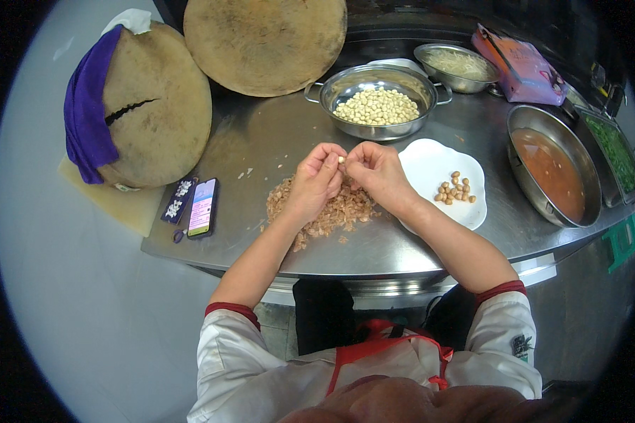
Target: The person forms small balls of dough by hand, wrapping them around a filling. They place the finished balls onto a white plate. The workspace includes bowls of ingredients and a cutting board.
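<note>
A pale, skinless peanut point(341, 159) sits at the fingertips of my left hand point(317, 182), pinched by the thumb and forefinger. My right hand point(378, 172) meets it from the other side, its fingers curled in against the nut; whether they grip anything is hidden. Below both hands spreads a heap of papery brown peanut skins point(344, 211). Several peanuts in reddish-brown skins point(455, 189) lie on a white scalloped plate point(423, 158) beside my right forearm. Beyond my hands, a two-handled steel pan point(344, 83) holds many pale peeled peanuts point(377, 107).
A steel basin point(590, 185) of reddish liquid stands right, near chopped greens point(611, 148). Behind are a bowl of bean sprouts point(455, 63) and a printed bag point(529, 69). Left are round wooden chopping blocks point(153, 132), a purple cloth point(87, 106) and a phone point(202, 207).
</note>
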